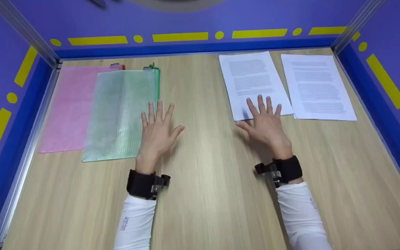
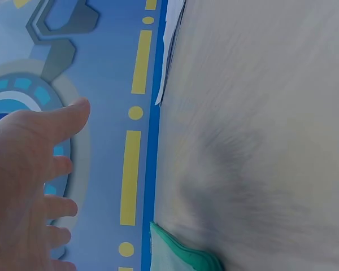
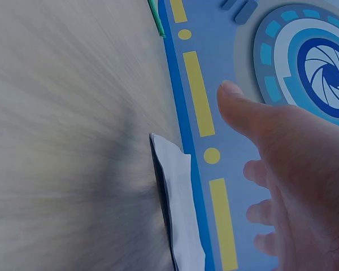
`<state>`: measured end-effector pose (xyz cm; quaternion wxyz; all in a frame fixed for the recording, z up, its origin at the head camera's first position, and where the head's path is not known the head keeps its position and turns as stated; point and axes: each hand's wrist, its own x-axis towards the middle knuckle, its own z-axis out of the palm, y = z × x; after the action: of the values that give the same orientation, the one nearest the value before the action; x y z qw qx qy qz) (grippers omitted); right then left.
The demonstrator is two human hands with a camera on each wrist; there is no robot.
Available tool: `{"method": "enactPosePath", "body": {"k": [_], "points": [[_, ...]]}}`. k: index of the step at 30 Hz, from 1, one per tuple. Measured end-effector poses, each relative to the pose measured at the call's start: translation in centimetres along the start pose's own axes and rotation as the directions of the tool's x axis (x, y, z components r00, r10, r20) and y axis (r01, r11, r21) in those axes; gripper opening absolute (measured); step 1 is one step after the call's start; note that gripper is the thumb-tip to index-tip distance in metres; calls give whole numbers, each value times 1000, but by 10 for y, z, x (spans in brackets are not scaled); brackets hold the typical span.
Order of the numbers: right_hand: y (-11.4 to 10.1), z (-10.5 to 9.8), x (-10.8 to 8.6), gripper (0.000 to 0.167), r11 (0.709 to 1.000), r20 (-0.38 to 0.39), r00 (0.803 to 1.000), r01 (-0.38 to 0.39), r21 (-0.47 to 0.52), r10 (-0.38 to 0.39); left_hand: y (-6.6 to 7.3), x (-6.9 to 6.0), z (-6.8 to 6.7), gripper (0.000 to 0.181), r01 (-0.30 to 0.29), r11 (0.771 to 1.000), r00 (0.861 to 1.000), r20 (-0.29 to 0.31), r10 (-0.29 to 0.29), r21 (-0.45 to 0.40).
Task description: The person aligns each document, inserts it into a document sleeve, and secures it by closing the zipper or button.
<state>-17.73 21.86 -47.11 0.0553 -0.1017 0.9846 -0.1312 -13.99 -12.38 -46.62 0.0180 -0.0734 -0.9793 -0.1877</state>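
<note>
My left hand (image 1: 156, 136), fingers spread and palm down, hovers by the right edge of a green mesh zipper pouch (image 1: 120, 118). That pouch overlaps a pink mesh zipper pouch (image 1: 68, 107) on its left. With its fingers also spread, my right hand (image 1: 266, 126) is over the lower edge of a stack of printed paper (image 1: 252, 74). A second stack of printed paper (image 1: 316, 86) lies to the right, close beside the first. In the right wrist view the right hand (image 3: 305, 169) appears raised above the table, and neither hand holds anything.
The wooden table (image 1: 203, 194) is bounded by a blue back wall (image 1: 186, 21) with yellow marks, and by side walls (image 1: 391, 52) with metal corner posts. Bare wood shows between the pouches and the papers.
</note>
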Motion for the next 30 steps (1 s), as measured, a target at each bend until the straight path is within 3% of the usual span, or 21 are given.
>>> {"method": "enactPosePath", "body": {"k": [7, 13, 19, 30], "points": [[-6, 1, 2, 93, 1000, 1, 1000, 10, 6, -10, -5, -7, -7, 77, 17, 999, 1000, 0, -18, -33], [-20, -1, 1, 88, 997, -57, 997, 48, 68, -44, -25, -13, -18, 75, 32, 999, 999, 13, -31, -12], [-35, -1, -6, 81, 991, -115, 990, 90, 94, -79, -43, -16, -27, 74, 26, 999, 997, 73, -28, 30], [-59, 6, -11, 79, 981, -91, 979, 189, 50, -184, -71, -23, -33, 72, 39, 994, 980, 191, -57, 99]]}}
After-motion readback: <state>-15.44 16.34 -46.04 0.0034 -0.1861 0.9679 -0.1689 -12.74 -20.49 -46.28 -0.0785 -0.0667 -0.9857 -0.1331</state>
